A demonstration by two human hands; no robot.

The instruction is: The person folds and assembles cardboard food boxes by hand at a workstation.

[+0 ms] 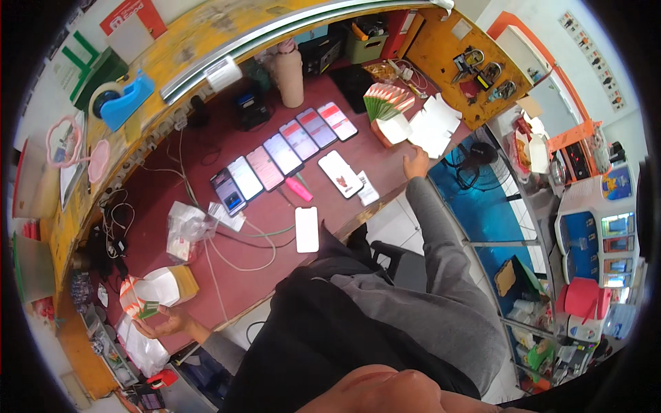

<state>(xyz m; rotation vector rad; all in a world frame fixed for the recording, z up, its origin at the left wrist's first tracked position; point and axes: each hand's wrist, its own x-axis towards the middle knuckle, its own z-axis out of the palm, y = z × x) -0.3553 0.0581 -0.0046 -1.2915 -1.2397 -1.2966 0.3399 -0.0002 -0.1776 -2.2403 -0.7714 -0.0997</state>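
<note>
At the near left of the desk, my left hand (165, 322) has its fingers closed around a small bundle of orange-and-white striped, green-ended packets (132, 297). Beside that bundle is an open box with a white inside (164, 286). My right hand (415, 164) rests at the right desk edge, fingers apart, holding nothing I can see. Just beyond it lie an opened white carton (435, 126) and a small white-and-orange box (394, 129), with a fanned stack of similar striped packets (387, 103) behind the box.
Several lit phones (261, 167) form a slanting row across the red desk (227, 282). Nearer lie a white-screen phone (307, 229), another phone (340, 174) and a pink-handled tool (298, 188). Loose cables and a clear plastic bag (187, 227) are at left; a tall bottle (289, 76) stands behind.
</note>
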